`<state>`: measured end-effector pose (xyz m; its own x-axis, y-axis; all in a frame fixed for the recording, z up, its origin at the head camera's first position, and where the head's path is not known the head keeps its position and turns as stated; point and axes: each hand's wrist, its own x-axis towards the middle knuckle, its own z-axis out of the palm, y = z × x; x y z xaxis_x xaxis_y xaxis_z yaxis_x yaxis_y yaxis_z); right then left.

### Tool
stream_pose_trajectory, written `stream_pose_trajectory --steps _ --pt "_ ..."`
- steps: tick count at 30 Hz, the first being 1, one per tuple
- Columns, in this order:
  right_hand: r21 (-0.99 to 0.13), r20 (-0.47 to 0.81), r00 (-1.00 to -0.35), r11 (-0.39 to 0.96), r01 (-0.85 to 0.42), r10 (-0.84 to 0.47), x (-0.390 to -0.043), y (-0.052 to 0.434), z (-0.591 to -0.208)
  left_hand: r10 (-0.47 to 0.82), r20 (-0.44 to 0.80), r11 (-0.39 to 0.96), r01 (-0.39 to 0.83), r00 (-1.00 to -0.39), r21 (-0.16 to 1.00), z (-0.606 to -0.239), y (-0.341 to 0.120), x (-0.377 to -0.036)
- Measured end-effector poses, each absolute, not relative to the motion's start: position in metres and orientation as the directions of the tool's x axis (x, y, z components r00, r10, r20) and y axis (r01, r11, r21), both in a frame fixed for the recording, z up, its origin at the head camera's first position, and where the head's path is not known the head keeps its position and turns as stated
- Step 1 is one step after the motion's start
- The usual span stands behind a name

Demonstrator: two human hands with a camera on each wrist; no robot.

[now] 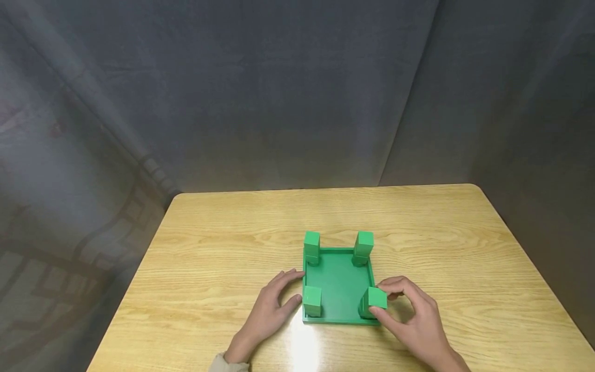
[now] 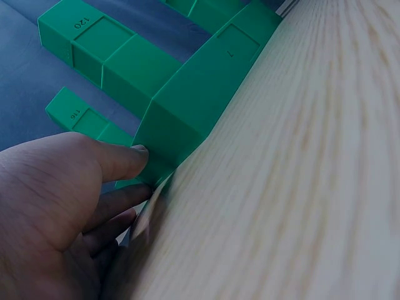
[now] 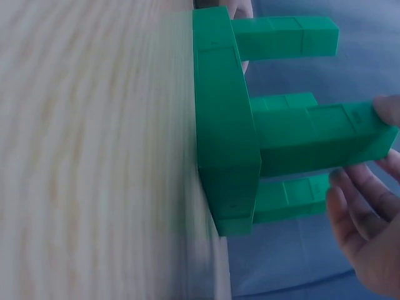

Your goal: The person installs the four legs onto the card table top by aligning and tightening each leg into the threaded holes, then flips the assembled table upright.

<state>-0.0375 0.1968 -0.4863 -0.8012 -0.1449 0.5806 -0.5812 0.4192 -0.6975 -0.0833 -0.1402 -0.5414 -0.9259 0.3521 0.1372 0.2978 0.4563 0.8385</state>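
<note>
A shallow green square tray [image 1: 339, 287] lies on the table, with a square green post standing upright at each corner. At the near right corner, my right hand [image 1: 416, 315] pinches the top of the near right post [image 1: 377, 297] between thumb and fingers. That post [image 3: 312, 134] stands on the tray's corner in the right wrist view. My left hand [image 1: 271, 307] rests at the tray's left side, thumb and fingertips against its wall [image 2: 165, 140], fingers loosely extended. The near left post [image 1: 312, 298] rises just beside the left thumb.
Two more green posts, the far left post [image 1: 312, 245] and the far right post [image 1: 364, 245], stand at the tray's back corners. The wooden table [image 1: 223, 232] extends around the tray, with a grey curtain [image 1: 279, 93] behind it.
</note>
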Motion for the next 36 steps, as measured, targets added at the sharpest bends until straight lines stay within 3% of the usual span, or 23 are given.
stream_pose_trajectory --steps 7,22,27,36 --pt "-0.771 0.459 -0.838 0.336 -0.541 -0.294 -0.041 0.213 -0.49 0.354 0.138 0.45 0.298 -0.925 0.842 -0.543 -0.14 -0.084" --pt "-0.808 0.203 -0.912 0.466 -0.361 -0.355 -0.047 0.231 -0.523 0.375 0.152 0.465 0.327 -0.915 0.823 -0.542 -0.141 -0.083" --pt "-0.804 0.204 -0.906 0.464 -0.372 -0.371 -0.048 0.232 -0.532 0.406 0.15 0.493 0.355 -0.901 0.794 -0.54 -0.142 -0.082" --pt "-0.724 0.186 -0.929 0.595 -0.349 -0.319 -0.046 0.23 -0.532 0.451 0.096 0.495 0.337 -0.888 0.801 -0.536 -0.145 -0.072"
